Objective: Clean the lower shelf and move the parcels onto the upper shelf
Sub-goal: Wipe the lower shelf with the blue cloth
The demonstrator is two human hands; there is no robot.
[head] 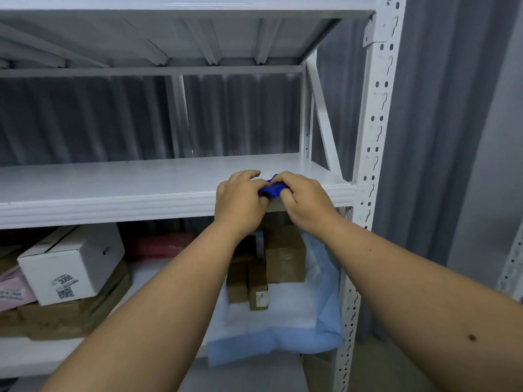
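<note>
At the front edge of the upper shelf [113, 188], head view, a blue cloth [272, 190] is being bunched between both hands: left hand [240, 199] and right hand [304, 202], fingers curled round it. Below, the parcels are seen on the lower shelf [34, 357]: a white box [70, 264], brown cartons [284, 254] on a pale blue sheet [283, 332]. Risks are judged: the cloth could be dropped off the lip, and the crowded cartons could be knocked if wiping is started before they are lifted out.
</note>
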